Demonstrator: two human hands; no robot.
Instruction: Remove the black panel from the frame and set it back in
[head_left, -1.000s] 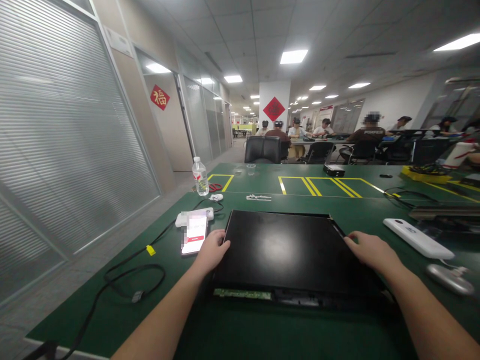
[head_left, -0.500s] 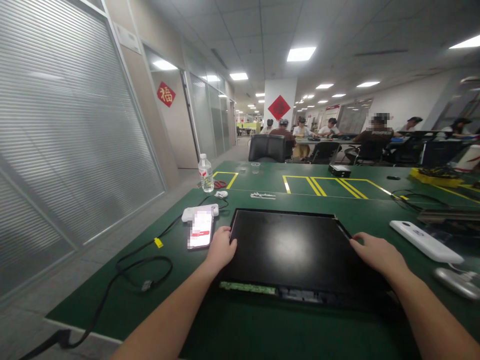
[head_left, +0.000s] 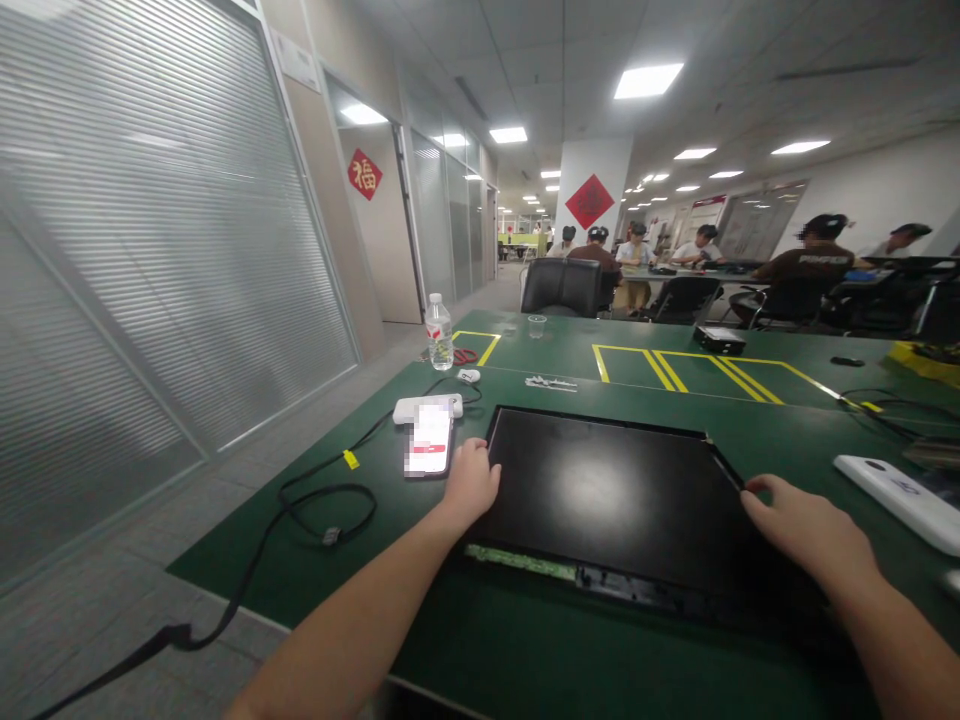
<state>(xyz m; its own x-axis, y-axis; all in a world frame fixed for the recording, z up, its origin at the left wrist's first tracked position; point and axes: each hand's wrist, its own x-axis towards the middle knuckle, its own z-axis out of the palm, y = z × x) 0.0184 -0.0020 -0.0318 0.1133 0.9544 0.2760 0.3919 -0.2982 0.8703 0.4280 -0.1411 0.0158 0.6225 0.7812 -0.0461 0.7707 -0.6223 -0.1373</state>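
Observation:
A black flat display panel (head_left: 615, 490) lies on the green table before me, its dark screen facing up and a bright reflection in its middle. Along its near edge a strip of green circuit board (head_left: 521, 561) is exposed. My left hand (head_left: 472, 484) is closed on the panel's left edge, fingers bent over the side. At the opposite edge my right hand (head_left: 806, 525) grips the frame between thumb and fingers; some fingertips are hidden. A phone (head_left: 430, 440) with a lit screen rests just left of my left hand.
Near the phone are a white device (head_left: 405, 409), a black cable (head_left: 281, 515) and a water bottle (head_left: 439, 335). Red-handled scissors (head_left: 466, 355), small white pieces (head_left: 551, 383) and a black box (head_left: 718, 340) lie farther back. A white power bank (head_left: 896, 500) is at right. People sit beyond.
My view has turned a little to the left, so the whole scene sits farther right in the picture. Both hands stay on the panel's side edges.

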